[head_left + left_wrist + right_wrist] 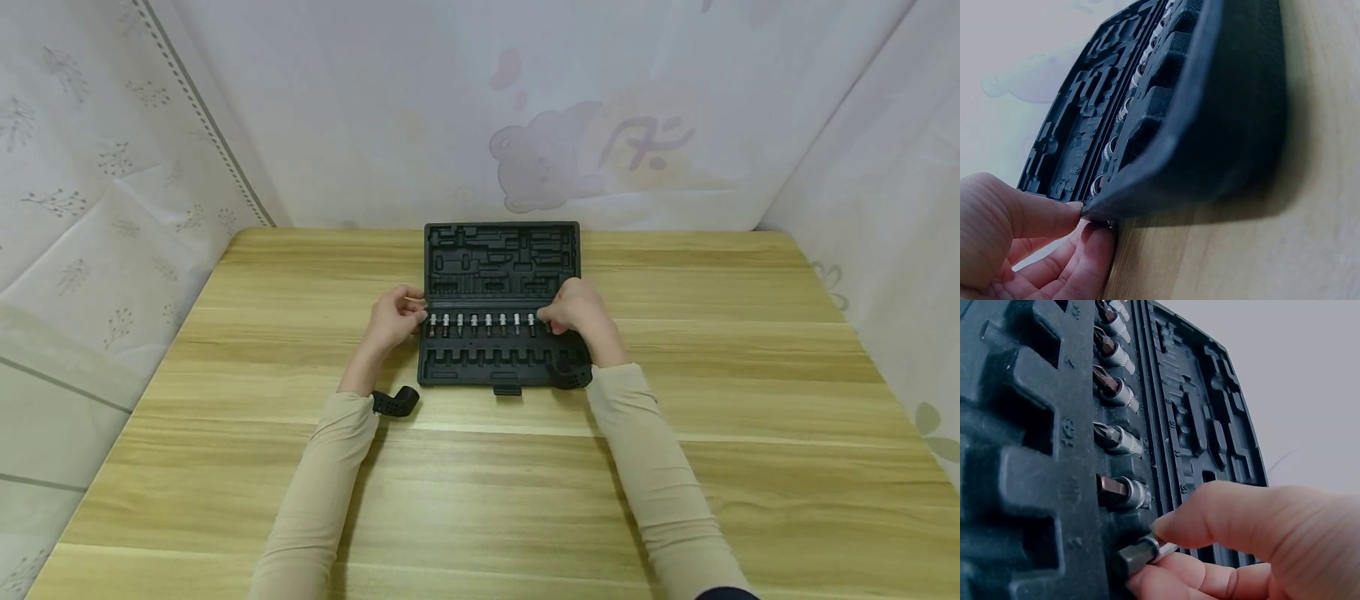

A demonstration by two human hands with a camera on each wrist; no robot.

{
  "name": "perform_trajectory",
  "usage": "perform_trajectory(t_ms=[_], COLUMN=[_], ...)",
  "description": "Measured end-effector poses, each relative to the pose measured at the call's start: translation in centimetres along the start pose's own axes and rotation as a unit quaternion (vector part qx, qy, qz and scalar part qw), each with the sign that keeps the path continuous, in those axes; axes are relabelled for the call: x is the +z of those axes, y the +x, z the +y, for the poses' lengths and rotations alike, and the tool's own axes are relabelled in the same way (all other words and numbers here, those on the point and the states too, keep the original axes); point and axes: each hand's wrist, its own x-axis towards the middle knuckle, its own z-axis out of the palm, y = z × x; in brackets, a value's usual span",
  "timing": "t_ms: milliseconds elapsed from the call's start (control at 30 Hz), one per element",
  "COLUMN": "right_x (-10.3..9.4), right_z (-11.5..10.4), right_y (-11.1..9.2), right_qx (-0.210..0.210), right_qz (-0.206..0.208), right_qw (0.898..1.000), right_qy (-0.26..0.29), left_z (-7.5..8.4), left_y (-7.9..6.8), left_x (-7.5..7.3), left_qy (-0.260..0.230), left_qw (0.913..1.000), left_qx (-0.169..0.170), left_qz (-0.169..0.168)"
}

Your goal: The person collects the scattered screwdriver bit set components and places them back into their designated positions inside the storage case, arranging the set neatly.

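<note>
A black plastic tool case (465,343) lies opened out on the table, its moulded lid (502,287) folded toward the back. One row of bit sockets (488,323) with silver bases and darker tips sits in the upper slots of the tray. At the row's right end, my right hand (581,312) pinches a hex bit socket (1138,556) between thumb and fingers, at its silver base. My left hand (393,319) grips the case's left side near the hinge, thumb (1054,215) on the rim and the other fingers below it.
Along the front of the tray runs a row of moulded notches (480,358), with a latch tab (507,390) at the front edge. The wooden table (480,500) reaches a pale printed curtain (360,125) behind. Black wrist mounts (397,402) are on both arms.
</note>
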Motion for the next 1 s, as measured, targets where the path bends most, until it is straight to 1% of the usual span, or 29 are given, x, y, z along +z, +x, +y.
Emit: perform_trajectory(t_ms=[133,300,433,533,633,700,867,1000], right_x=[-0.1,-0.4,-0.6,-0.9,-1.1,-1.2,-1.4,-1.3], right_z=[-0.3,-0.5,-0.5,-0.5,-0.6,-0.7,-1.0,-0.9], right_y=[-0.1,0.3,0.9,1.4,1.8,1.9,2.1,1.9], right_qx=[0.008,0.019,0.042,0.065,0.078,0.081,0.072,0.058], right_qz=[-0.005,-0.026,-0.055,-0.077,-0.088,-0.091,-0.099,-0.092], right_qw=[1.0,0.999,0.997,0.994,0.992,0.992,0.992,0.994], right_qy=[-0.008,-0.009,0.016,0.038,0.042,0.033,-0.012,-0.017], left_z=[0.0,0.0,0.0,-0.1,-0.1,0.0,0.0,0.0], left_y=[0.0,0.0,0.1,0.1,0.0,0.0,-0.1,0.0], left_x=[0.0,0.0,0.0,0.0,0.0,0.0,0.0,0.0], left_qy=[0.0,0.0,0.0,-0.001,-0.002,-0.003,-0.004,-0.003], left_qw=[1.0,1.0,1.0,1.0,1.0,1.0,1.0,1.0], left_qx=[-0.002,-0.005,-0.005,-0.005,-0.006,-0.006,-0.007,-0.008], left_qz=[0.001,-0.002,-0.002,-0.002,-0.003,-0.003,-0.001,-0.001])
